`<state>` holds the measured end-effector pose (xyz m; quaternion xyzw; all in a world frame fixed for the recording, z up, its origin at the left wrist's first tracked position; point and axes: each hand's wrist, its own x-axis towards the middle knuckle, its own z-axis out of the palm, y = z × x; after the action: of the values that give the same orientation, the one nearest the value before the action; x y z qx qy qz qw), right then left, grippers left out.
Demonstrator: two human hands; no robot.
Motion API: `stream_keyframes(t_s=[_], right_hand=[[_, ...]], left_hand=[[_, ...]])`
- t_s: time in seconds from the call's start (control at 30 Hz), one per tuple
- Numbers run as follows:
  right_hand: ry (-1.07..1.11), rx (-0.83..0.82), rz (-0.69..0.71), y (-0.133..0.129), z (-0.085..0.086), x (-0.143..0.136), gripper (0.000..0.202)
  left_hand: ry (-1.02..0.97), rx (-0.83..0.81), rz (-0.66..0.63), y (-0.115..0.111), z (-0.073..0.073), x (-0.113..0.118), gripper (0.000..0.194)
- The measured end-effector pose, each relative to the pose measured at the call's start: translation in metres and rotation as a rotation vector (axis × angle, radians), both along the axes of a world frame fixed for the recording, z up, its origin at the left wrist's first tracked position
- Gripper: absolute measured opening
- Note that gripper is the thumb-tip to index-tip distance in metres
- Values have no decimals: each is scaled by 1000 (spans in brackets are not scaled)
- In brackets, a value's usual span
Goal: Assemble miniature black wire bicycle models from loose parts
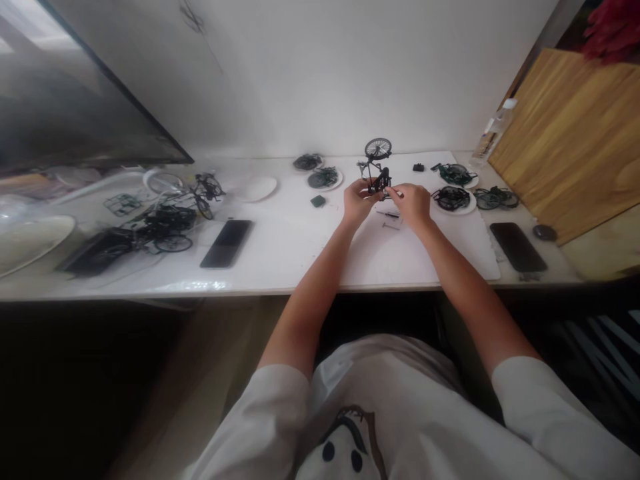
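A black miniature bicycle (pixel 374 168) is held up over the white table, one spoked wheel at its far upper end. My left hand (pixel 359 201) is closed around the near part of its frame. From the other side, the fingers of my right hand (pixel 411 201) pinch at the near end of the model; whether a small part sits between the fingertips is too blurred to tell. Below the hands on the table lie a thin dark tool (pixel 389 214) and a small grey T-shaped piece (pixel 391 227).
Plates of dark model parts (pixel 453 199) stand at right and at back centre (pixel 325 178). Phones lie at left (pixel 227 244) and right (pixel 519 247). Assembled miniature bicycles (pixel 170 223) crowd the left. A bottle (pixel 495 133) and wooden board (pixel 575 140) bound the right.
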<state>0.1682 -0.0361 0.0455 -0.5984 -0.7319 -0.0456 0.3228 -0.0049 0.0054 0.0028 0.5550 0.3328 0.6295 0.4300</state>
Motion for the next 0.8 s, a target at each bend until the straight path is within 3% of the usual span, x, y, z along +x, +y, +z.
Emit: stream_keyframes(t_s=[0.17, 0.43, 0.53, 0.7, 0.8], right_hand=[[-8, -19, -53, -1, 0, -2, 67], [138, -122, -22, 0, -2, 0, 77], [165, -127, -22, -1, -1, 1, 66], [169, -88, 24, -1, -4, 0, 27], [164, -89, 30, 3, -7, 1, 19]], left_hand=[[7, 2, -13, 0, 0, -1, 42], [47, -20, 18, 2, -4, 1, 47], [52, -31, 37, 2, -4, 0, 46], [74, -44, 95, 4, -6, -2, 45], [75, -50, 102, 7, -7, -3, 45]])
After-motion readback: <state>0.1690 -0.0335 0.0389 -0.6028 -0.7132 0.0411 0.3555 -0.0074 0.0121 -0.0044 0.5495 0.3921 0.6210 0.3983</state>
